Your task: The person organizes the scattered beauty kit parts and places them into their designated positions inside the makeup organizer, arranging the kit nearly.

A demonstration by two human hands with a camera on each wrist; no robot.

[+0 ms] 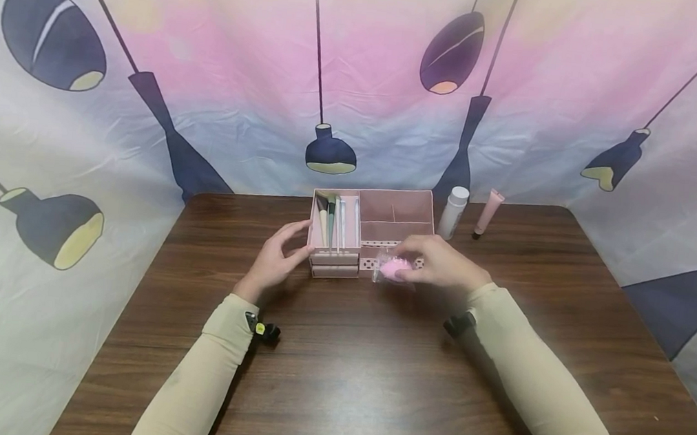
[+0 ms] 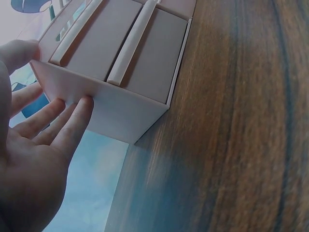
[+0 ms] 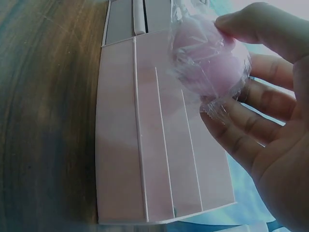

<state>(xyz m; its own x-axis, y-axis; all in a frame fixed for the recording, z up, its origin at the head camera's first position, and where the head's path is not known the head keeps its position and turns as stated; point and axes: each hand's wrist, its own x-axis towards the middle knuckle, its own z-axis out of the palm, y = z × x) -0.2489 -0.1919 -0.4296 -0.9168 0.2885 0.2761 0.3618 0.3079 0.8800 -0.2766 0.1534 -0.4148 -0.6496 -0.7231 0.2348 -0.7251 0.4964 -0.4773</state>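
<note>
A pink desktop organizer (image 2: 113, 104) with two small drawers (image 1: 335, 265) stands toward the back of the table. My left hand (image 1: 273, 259) touches its left side, fingertips against the side wall and thumb near the front edge. Several makeup brushes (image 1: 331, 223) lie in the left top compartment. In front of the right half, my right hand (image 1: 444, 264) pinches a pink makeup sponge (image 3: 212, 60) wrapped in clear crinkled plastic. The right wrist view shows the sponge between thumb and fingers, apart from the divided compartments (image 3: 159, 159).
Right of the organizer stand a white bottle (image 1: 453, 213) and a pink tube (image 1: 488, 214) with a dark cap. The brown wooden table (image 1: 346, 383) reaches back to a printed cloth (image 1: 262, 65).
</note>
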